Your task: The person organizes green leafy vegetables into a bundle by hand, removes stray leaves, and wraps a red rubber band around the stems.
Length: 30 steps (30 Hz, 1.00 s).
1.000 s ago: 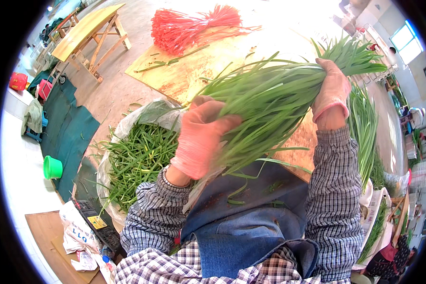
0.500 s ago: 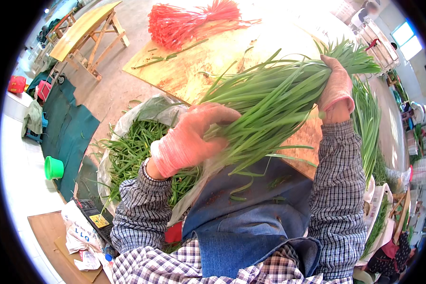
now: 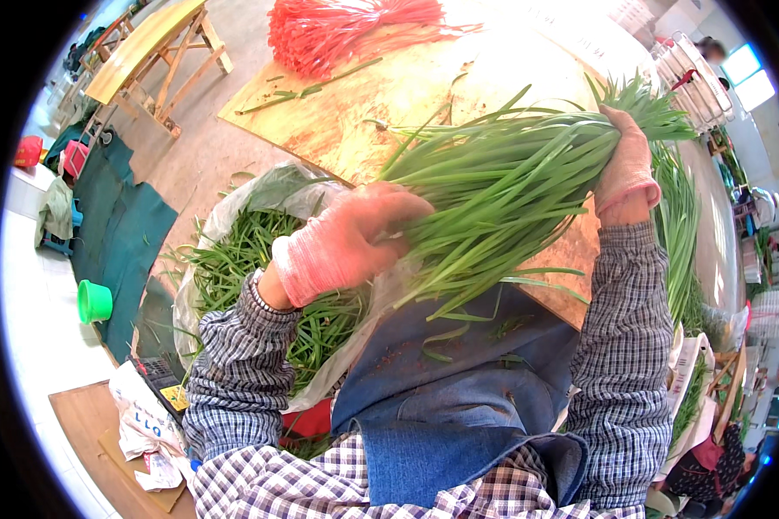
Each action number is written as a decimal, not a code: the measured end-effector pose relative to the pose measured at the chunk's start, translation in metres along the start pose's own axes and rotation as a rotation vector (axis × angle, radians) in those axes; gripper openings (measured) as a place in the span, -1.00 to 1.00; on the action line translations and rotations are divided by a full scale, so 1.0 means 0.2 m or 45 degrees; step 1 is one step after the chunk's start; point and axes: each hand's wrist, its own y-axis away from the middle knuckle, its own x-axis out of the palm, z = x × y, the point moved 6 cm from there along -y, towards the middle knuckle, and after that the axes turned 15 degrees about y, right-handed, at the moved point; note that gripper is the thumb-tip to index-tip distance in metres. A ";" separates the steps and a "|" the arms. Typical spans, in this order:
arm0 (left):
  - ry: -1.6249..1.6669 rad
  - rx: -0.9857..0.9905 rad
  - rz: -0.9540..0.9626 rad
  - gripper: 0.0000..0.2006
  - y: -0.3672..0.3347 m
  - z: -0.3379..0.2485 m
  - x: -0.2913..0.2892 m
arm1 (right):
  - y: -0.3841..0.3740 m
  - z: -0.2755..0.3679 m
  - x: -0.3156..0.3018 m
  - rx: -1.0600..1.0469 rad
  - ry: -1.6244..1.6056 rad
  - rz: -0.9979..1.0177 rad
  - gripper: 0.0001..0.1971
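Observation:
A thick bunch of garlic chives [image 3: 502,190] stretches across in front of me, above the wooden board. My right hand [image 3: 627,160], in a pale pinkish glove, is wrapped round the bunch near its right end. At the loose left ends is my left hand [image 3: 346,238], gloved in the same colour and somewhat blurred. Its thumb stands apart from the fingers, beside the leaf tips, and I see nothing gripped there. Beneath that hand a clear plastic bag [image 3: 292,186] holds a heap of loose chive leaves [image 3: 251,238]. A few stray leaves lie on my blue apron [image 3: 459,355].
A pile of red strips [image 3: 346,35] lies on the wooden board [image 3: 355,130]. More chives [image 3: 677,225] lie beyond my right forearm. To the left are a wooden bench [image 3: 147,52], a green bucket [image 3: 94,302] and a white sack [image 3: 138,415]. A person [image 3: 711,50] is at the far right.
My right hand and the bunch have shifted slightly to the right. My left hand has drawn back a little to the left, away from the leaf tips.

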 end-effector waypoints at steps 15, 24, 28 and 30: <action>-0.987 -0.657 -0.146 -0.73 0.75 0.22 -0.26 | -0.08 -0.03 -0.10 0.007 0.052 -0.039 -0.85; -0.742 0.015 -0.458 -0.78 0.04 -0.12 0.20 | 0.00 0.04 -0.10 -0.098 0.034 -0.142 -0.80; -0.378 0.165 -0.548 -0.80 0.11 -0.09 0.19 | -0.02 0.03 -0.13 -0.122 0.037 -0.165 -0.79; -0.299 0.064 -0.586 -0.81 0.20 -0.09 0.14 | -0.02 0.00 -0.13 -0.069 0.016 -0.119 -0.80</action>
